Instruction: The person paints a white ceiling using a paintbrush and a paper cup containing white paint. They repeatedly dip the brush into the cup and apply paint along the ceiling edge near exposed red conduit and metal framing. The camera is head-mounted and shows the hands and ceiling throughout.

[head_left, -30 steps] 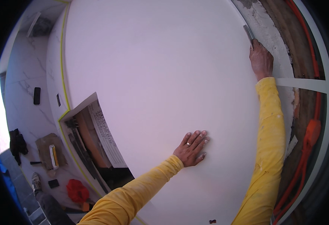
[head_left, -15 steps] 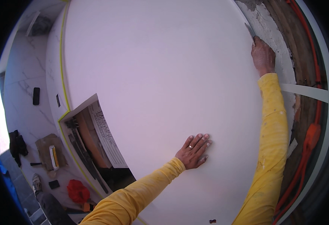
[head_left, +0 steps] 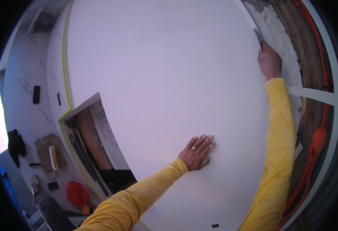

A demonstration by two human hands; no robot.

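Note:
My left hand (head_left: 195, 153) lies flat with fingers spread on a large white board (head_left: 161, 81), right of a cut opening (head_left: 99, 150) in it. My right hand (head_left: 269, 61) grips a thin metal-bladed tool (head_left: 257, 36) against the board's upper right edge, beside rough pale plaster (head_left: 284, 42). The tool's handle is mostly hidden by my fingers. Both forearms are in yellow sleeves.
At left are yellow-green tape (head_left: 64, 54), a phone (head_left: 36, 94), dark cloth (head_left: 15, 148), a long-handled tool on cardboard (head_left: 53, 158), a red bag (head_left: 77, 194) and a shoe (head_left: 35, 186). At right run orange cable (head_left: 318, 140) and white strips (head_left: 311, 92) over wood.
My right hand and tool shifted slightly up the edge, then back down in the latest half second. My left hand stays spread on the board, with little visible movement.

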